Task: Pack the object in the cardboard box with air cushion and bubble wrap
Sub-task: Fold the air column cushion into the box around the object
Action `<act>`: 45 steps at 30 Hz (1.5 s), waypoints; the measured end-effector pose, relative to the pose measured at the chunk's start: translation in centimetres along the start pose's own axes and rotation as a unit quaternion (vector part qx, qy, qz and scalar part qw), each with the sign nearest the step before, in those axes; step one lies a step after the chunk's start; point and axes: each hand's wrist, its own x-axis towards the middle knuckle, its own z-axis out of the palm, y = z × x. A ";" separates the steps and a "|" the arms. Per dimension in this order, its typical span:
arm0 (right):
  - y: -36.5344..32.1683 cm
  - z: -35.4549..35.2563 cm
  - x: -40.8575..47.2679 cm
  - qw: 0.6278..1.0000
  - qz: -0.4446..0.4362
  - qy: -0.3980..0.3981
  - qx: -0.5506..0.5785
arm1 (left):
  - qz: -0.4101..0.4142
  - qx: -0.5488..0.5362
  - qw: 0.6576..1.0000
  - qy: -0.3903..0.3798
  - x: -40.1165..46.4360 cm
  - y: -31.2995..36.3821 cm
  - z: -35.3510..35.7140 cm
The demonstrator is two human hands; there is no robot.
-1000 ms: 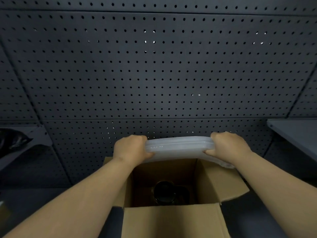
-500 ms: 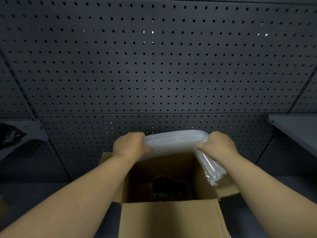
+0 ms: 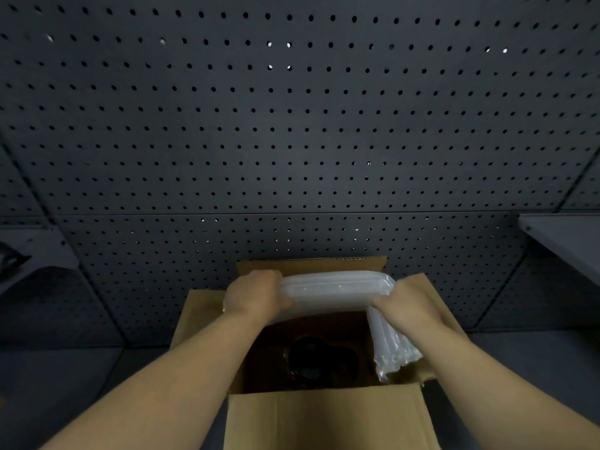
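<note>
An open brown cardboard box (image 3: 324, 417) stands on a dark grey tabletop (image 3: 65, 384) with its four flaps spread outward, the near flap facing the camera and the far flap upright against a dark grey perforated pegboard wall (image 3: 292, 141). Deep inside the box, on its shadowed floor, lies a black rounded object (image 3: 308, 358); its exact form is too dark to make out. Above the far part of the opening, both hands hold a translucent white air cushion sheet made of parallel inflated tubes (image 3: 334, 292). The left hand (image 3: 255, 295) is closed over the sheet's left end, thumb on the near face and fingers wrapped behind. The right hand (image 3: 407, 303) grips the sheet at a bend near its right end, and from that bend the remaining tubes hang downward along the inside of the box's right wall, their sealed crinkled edge low beside the right flap. The horizontal span of the cushion sits level with the box rim, just in front of the far flap. A pale grey shelf edge (image 3: 565, 235) juts in at the right, and another grey ledge (image 3: 35, 251) shows at the left.
</note>
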 end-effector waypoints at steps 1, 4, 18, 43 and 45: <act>0.0 0.4 0.2 1.000 0.007 -0.001 -0.011 | -0.001 -0.003 1.000 -0.004 0.1 0.0 0.4; 0.1 1.1 0.7 0.999 0.015 -0.018 -0.037 | -0.010 -0.007 1.000 -0.023 0.6 -0.1 1.5; 2.3 8.0 0.8 0.981 -0.055 0.118 -0.145 | -0.003 -0.028 0.994 -0.102 2.3 -0.4 5.4; 3.1 7.1 2.3 0.947 -0.133 -0.075 -0.284 | 0.103 -0.099 0.990 0.004 1.5 -0.6 8.4; 3.6 5.4 3.0 0.945 -0.189 -0.147 -0.224 | 0.099 -0.095 0.991 0.008 1.6 -0.5 8.6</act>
